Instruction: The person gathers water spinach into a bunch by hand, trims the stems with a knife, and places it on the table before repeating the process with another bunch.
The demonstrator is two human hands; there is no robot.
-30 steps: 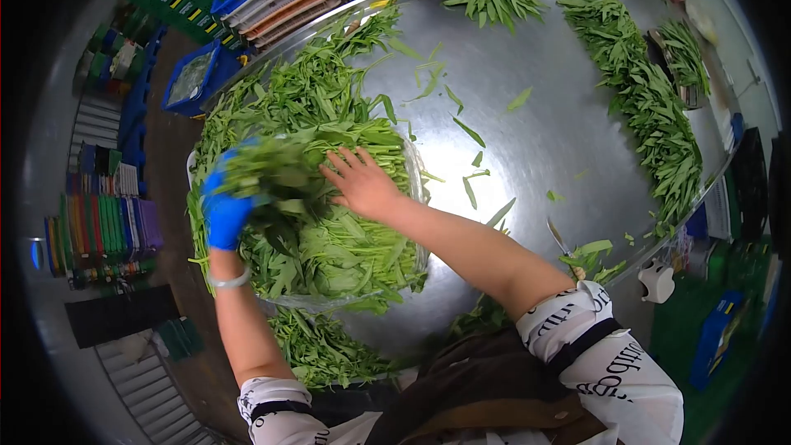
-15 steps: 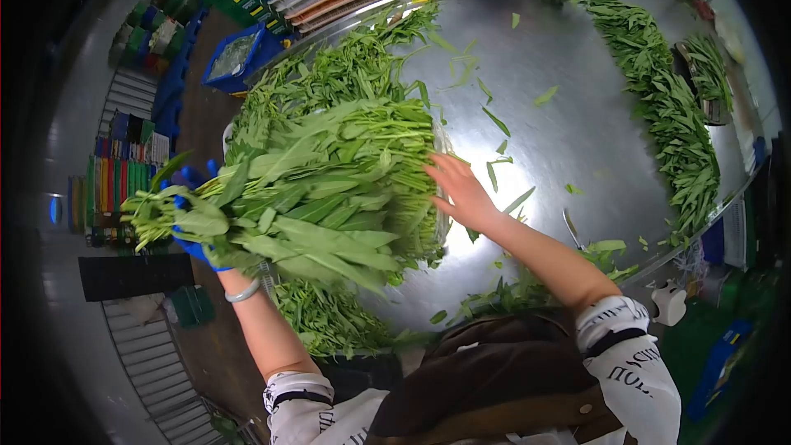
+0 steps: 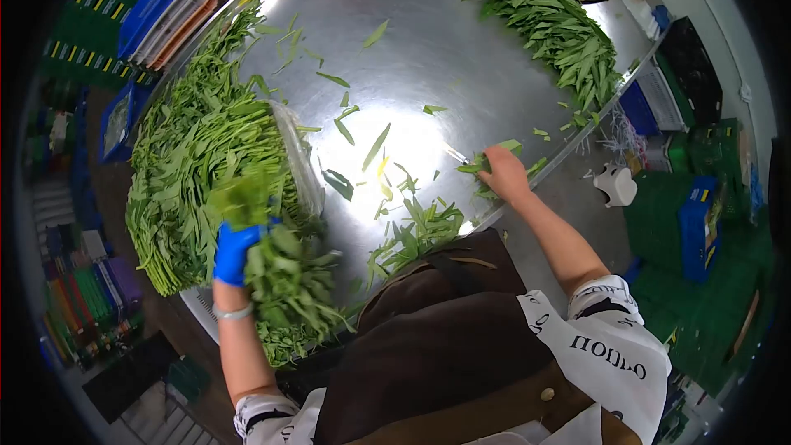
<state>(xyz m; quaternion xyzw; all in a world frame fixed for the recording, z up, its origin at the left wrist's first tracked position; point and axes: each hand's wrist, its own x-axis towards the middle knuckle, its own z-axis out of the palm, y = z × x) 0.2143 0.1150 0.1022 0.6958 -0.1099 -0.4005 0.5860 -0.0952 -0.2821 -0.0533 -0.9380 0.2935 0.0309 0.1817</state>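
Observation:
My left hand (image 3: 234, 254), in a blue glove, is closed on a bunch of long-leaved greens (image 3: 284, 268), probably water spinach. The bunch is blurred and hangs over the near end of a large pile of the same greens (image 3: 194, 173). A clear plastic sheet (image 3: 297, 156) lies along the pile's cut-stem side. At the table's near right edge, my bare right hand (image 3: 504, 175) has its fingers curled down among loose leaves. A thin knife (image 3: 456, 153) points away from these fingers; its handle is hidden under the hand and leaves.
Loose leaves and stem bits (image 3: 420, 227) lie scattered on the metal table (image 3: 404, 41). A long row of greens (image 3: 544, 25) runs along the far right side. Stacked crates (image 3: 169, 16) stand beyond the left rim. A white stool (image 3: 615, 185) is beside the table at right.
The view has turned right. My left hand has moved toward me from the pile's far left side with greens in it. My right hand has left the stem ends and gone right to the knife.

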